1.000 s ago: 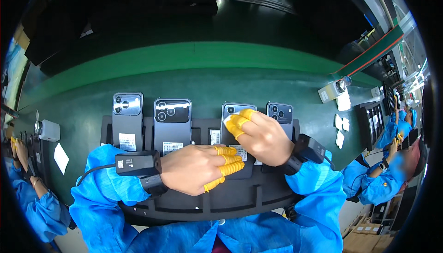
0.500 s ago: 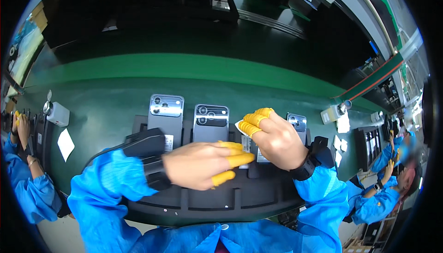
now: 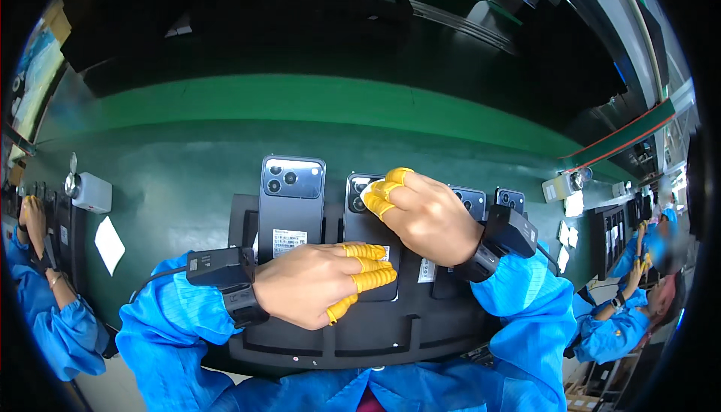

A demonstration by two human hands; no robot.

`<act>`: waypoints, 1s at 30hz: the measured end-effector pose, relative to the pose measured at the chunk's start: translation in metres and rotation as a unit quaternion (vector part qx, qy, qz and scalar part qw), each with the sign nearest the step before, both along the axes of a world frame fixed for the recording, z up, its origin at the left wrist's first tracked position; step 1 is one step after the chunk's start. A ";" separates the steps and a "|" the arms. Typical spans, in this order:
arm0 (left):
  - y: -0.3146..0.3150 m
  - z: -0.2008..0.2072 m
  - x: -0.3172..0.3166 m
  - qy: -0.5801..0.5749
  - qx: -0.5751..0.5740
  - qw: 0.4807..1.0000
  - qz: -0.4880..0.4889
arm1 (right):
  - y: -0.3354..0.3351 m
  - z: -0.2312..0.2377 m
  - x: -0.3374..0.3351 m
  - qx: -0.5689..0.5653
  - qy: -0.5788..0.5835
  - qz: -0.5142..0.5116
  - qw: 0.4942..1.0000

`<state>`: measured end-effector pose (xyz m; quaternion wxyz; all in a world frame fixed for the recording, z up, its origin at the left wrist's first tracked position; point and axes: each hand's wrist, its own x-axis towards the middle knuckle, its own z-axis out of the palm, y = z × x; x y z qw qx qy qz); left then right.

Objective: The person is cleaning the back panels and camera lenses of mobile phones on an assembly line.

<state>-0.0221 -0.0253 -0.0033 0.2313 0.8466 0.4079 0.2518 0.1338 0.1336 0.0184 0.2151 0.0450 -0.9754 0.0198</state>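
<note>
My right hand [image 3: 428,217] pinches a small white wipe [image 3: 366,193] against the camera area of a dark grey smartphone [image 3: 363,224], which lies back up. Yellow finger cots cover several of its fingertips. My left hand [image 3: 319,284] lies over the lower part of the same phone, its cotted fingers stretched flat across it and partly hiding a label. To the left is another grey smartphone [image 3: 293,205] with a white label. Two more smartphones, one [image 3: 472,200] just beyond my right hand and one [image 3: 511,199] farther right, are partly covered by my right hand and wrist.
The phones lie in a black slotted tray [image 3: 368,337] on a green bench [image 3: 188,149]. At the left stand a white pump bottle [image 3: 93,192] and a white sheet [image 3: 110,245]. A second bottle [image 3: 559,187] and white wipes [image 3: 568,235] lie right. Co-workers sit on both sides.
Both hands have shifted left along the row, from the third phone to the second. The wipe now touches that phone's camera area. The view has moved slightly.
</note>
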 end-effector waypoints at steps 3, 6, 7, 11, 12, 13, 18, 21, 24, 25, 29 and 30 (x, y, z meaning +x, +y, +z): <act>0.002 0.002 -0.003 0.016 -0.039 0.999 -0.012 | -0.003 0.004 -0.008 -0.004 0.001 -0.009 1.000; 0.002 -0.001 -0.006 0.003 0.009 1.000 -0.012 | -0.003 0.000 -0.011 0.002 0.025 -0.007 1.000; 0.001 -0.002 -0.004 -0.007 0.011 1.000 -0.008 | -0.003 0.001 -0.003 -0.006 0.008 -0.017 1.000; 0.001 -0.004 -0.001 -0.025 0.026 0.999 0.002 | -0.004 0.006 0.021 0.000 -0.021 -0.027 0.999; 0.001 -0.003 0.000 -0.026 0.026 0.999 0.005 | -0.004 0.008 0.024 -0.003 -0.046 -0.027 0.999; 0.002 -0.002 -0.001 -0.023 0.014 1.000 -0.001 | -0.004 0.009 0.018 -0.003 -0.047 -0.028 0.998; 0.001 -0.005 -0.001 -0.028 0.018 0.999 -0.003 | -0.007 0.001 0.009 0.020 0.030 -0.036 0.999; -0.001 -0.005 0.002 -0.033 0.022 0.999 0.003 | -0.008 0.006 0.030 0.018 -0.056 -0.016 0.998; 0.004 0.002 0.001 -0.009 -0.003 1.000 -0.002 | -0.009 0.010 0.013 0.022 -0.025 0.003 0.999; 0.005 0.007 -0.001 0.012 -0.052 0.999 -0.010 | -0.012 0.009 0.004 0.018 0.016 0.027 0.999; 0.001 0.002 -0.002 -0.014 -0.030 0.999 -0.008 | -0.017 0.007 0.008 -0.010 -0.045 0.023 0.999; 0.000 0.001 -0.002 -0.015 -0.031 0.999 -0.007 | -0.017 0.009 0.018 -0.013 -0.088 0.019 0.996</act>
